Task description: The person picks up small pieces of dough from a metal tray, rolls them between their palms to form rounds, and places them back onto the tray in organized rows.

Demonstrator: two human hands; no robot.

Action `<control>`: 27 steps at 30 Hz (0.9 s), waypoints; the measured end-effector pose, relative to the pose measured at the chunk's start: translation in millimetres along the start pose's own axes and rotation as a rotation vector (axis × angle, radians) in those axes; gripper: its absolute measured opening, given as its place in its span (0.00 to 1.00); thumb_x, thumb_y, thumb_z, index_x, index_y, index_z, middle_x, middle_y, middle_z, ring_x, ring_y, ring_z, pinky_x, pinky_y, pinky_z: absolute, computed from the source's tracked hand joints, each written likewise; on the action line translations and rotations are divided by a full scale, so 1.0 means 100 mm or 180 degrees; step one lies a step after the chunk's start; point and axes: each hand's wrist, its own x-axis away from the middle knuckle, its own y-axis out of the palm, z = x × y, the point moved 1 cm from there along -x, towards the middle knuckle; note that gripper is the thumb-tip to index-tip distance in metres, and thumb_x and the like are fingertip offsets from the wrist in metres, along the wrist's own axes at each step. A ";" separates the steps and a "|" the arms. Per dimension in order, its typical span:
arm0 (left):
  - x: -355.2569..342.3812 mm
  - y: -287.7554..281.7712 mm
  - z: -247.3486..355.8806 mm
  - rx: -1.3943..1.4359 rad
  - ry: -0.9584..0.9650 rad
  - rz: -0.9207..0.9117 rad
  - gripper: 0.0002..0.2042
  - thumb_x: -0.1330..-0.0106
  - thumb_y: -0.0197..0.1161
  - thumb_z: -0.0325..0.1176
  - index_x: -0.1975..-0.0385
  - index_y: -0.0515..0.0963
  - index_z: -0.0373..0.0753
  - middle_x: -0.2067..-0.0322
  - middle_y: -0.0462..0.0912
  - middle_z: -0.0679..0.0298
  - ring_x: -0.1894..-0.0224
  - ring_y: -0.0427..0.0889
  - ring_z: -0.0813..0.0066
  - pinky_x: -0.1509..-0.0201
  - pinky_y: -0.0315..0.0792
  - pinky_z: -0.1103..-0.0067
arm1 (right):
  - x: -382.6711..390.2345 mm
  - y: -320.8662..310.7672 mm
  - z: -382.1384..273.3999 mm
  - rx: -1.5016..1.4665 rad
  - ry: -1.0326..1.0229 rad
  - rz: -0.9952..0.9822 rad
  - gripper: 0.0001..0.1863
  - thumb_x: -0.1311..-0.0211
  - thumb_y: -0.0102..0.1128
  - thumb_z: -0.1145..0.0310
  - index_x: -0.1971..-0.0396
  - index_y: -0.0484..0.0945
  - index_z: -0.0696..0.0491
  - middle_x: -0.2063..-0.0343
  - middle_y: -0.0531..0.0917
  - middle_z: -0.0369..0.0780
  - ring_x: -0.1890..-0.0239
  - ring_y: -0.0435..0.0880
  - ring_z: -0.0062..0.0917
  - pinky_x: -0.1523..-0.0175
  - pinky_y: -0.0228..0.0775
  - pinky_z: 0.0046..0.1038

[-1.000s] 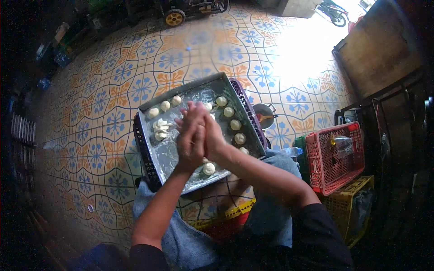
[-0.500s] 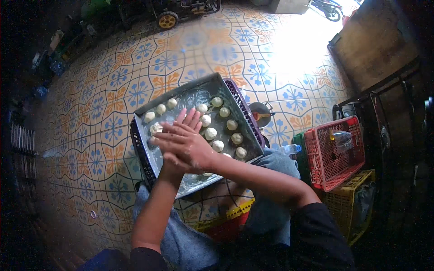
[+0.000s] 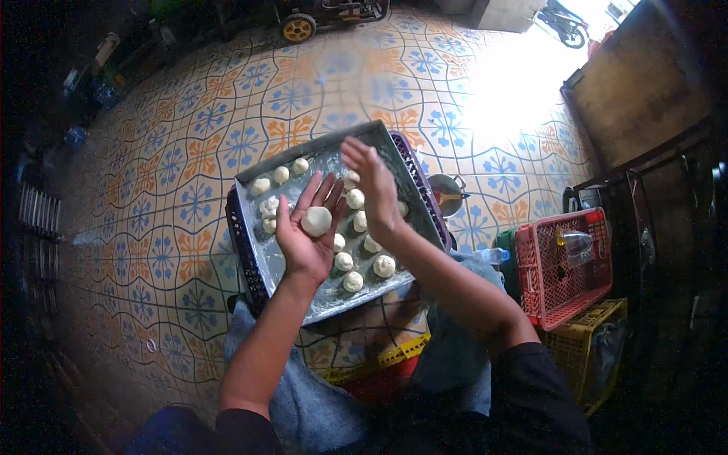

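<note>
My left hand (image 3: 305,236) is palm up over a metal tray (image 3: 267,267), with a round white dough ball (image 3: 316,221) resting on the palm. My right hand (image 3: 371,186) hovers just to the right of it, fingers spread and holding nothing. Several other dough balls (image 3: 353,281) lie in rows on the tray, and a small clump of them (image 3: 268,210) sits at its left. The tray rests on a dark crate (image 3: 241,243) in front of my knees.
The floor (image 3: 174,174) is patterned orange and blue tile. A red plastic basket (image 3: 563,267) with a clear bottle stands at the right, above a yellow crate (image 3: 578,349). A small metal pot (image 3: 446,189) sits beyond the tray. A yellow-wheeled cart (image 3: 299,26) stands far back.
My palms were pressed together rolling the dough. They have come apart: the left hand now lies palm up with the ball on it, and the right hand has lifted away.
</note>
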 end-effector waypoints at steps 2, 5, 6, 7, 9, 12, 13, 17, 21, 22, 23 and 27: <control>0.00 -0.04 -0.10 -0.0144 0.0172 -0.0265 0.34 0.21 0.31 0.56 0.29 0.59 0.31 0.30 0.65 0.51 0.29 0.65 0.61 0.25 0.57 0.68 | 0.22 0.11 0.12 -0.0044 0.0438 -0.0191 0.28 0.21 0.38 0.51 0.33 0.69 0.52 0.37 0.73 0.45 0.35 0.72 0.32 0.32 0.60 0.30; 0.00 -0.10 -0.23 -0.1060 0.0845 -0.0060 0.33 0.20 0.32 0.53 0.28 0.56 0.30 0.26 0.55 0.53 0.23 0.51 0.61 0.21 0.42 0.70 | 0.44 0.44 0.32 0.0657 -0.0251 0.0203 0.25 0.23 0.46 0.56 0.33 0.69 0.52 0.41 0.77 0.43 0.44 0.77 0.28 0.39 0.67 0.26; -0.02 -0.18 -0.24 -0.1072 0.0834 -0.0047 0.33 0.20 0.32 0.53 0.28 0.56 0.30 0.26 0.55 0.53 0.23 0.51 0.61 0.21 0.42 0.70 | 0.45 0.44 0.41 0.0134 0.0406 0.0209 0.23 0.24 0.47 0.58 0.35 0.72 0.53 0.44 0.79 0.44 0.44 0.78 0.29 0.39 0.68 0.27; -0.07 -0.27 -0.28 -0.1633 0.0766 0.0115 0.33 0.20 0.32 0.53 0.28 0.58 0.32 0.26 0.56 0.53 0.23 0.51 0.61 0.21 0.43 0.69 | 0.46 0.41 0.51 -0.0377 0.1040 0.0223 0.22 0.25 0.48 0.61 0.38 0.74 0.55 0.47 0.80 0.44 0.45 0.79 0.30 0.40 0.69 0.28; -0.16 -0.38 -0.30 -0.2211 0.0687 0.0239 0.32 0.20 0.33 0.53 0.28 0.59 0.34 0.26 0.57 0.54 0.24 0.52 0.61 0.22 0.44 0.68 | 0.45 0.26 0.73 -0.0840 0.1294 0.0235 0.20 0.26 0.48 0.60 0.42 0.76 0.55 0.51 0.82 0.43 0.50 0.80 0.29 0.44 0.71 0.27; -0.21 -0.58 -0.15 -0.4865 0.0930 0.0820 0.28 0.23 0.43 0.56 0.31 0.66 0.44 0.26 0.53 0.49 0.22 0.48 0.52 0.24 0.36 0.48 | 0.49 0.17 0.73 -0.1385 0.2218 0.0321 0.15 0.30 0.51 0.60 0.54 0.79 0.53 0.64 0.81 0.39 0.60 0.81 0.26 0.58 0.75 0.32; -0.21 -0.50 -0.06 -0.5299 0.1324 0.0798 0.27 0.24 0.45 0.57 0.34 0.68 0.47 0.26 0.50 0.47 0.22 0.44 0.48 0.28 0.29 0.38 | 0.51 0.07 0.77 -0.1102 0.2653 0.0381 0.16 0.31 0.52 0.58 0.55 0.79 0.53 0.67 0.79 0.38 0.62 0.81 0.26 0.61 0.75 0.35; -0.27 -0.60 0.38 -0.4874 0.1670 0.0810 0.21 0.24 0.49 0.49 0.41 0.74 0.43 0.30 0.61 0.48 0.24 0.52 0.51 0.24 0.45 0.59 | 0.48 -0.41 0.97 0.0332 0.2520 -0.0824 0.12 0.32 0.54 0.57 0.61 0.77 0.50 0.74 0.75 0.35 0.69 0.82 0.31 0.64 0.77 0.37; -0.35 -0.36 0.40 -0.4044 0.1310 0.0552 0.21 0.24 0.50 0.48 0.43 0.74 0.39 0.34 0.67 0.48 0.25 0.55 0.53 0.24 0.48 0.64 | -0.41 -1.33 1.27 0.2352 0.0752 -0.1138 0.12 0.38 0.64 0.64 0.57 0.80 0.52 0.69 0.83 0.41 0.66 0.84 0.33 0.61 0.77 0.33; -0.27 -0.44 0.50 -0.4063 0.1320 0.0677 0.21 0.24 0.50 0.48 0.43 0.74 0.39 0.34 0.67 0.48 0.25 0.55 0.53 0.24 0.48 0.64 | -0.61 -1.06 0.98 0.2254 0.0447 -0.0645 0.15 0.40 0.66 0.64 0.55 0.81 0.52 0.67 0.84 0.44 0.64 0.85 0.35 0.60 0.77 0.34; -0.22 -0.50 0.58 -0.4146 0.1389 0.0702 0.21 0.24 0.50 0.48 0.44 0.75 0.39 0.34 0.67 0.48 0.25 0.55 0.53 0.24 0.49 0.63 | -0.81 -0.82 0.61 0.2189 0.0135 -0.0131 0.17 0.42 0.68 0.65 0.53 0.82 0.52 0.65 0.85 0.46 0.61 0.85 0.37 0.59 0.77 0.35; -0.08 -0.59 0.79 -0.4398 0.1555 0.0699 0.20 0.24 0.51 0.47 0.44 0.75 0.39 0.33 0.66 0.49 0.25 0.56 0.53 0.24 0.50 0.64 | -1.05 -0.24 -0.16 0.1911 -0.1570 0.0337 0.19 0.38 0.64 0.71 0.46 0.81 0.48 0.50 0.83 0.48 0.51 0.84 0.39 0.45 0.76 0.35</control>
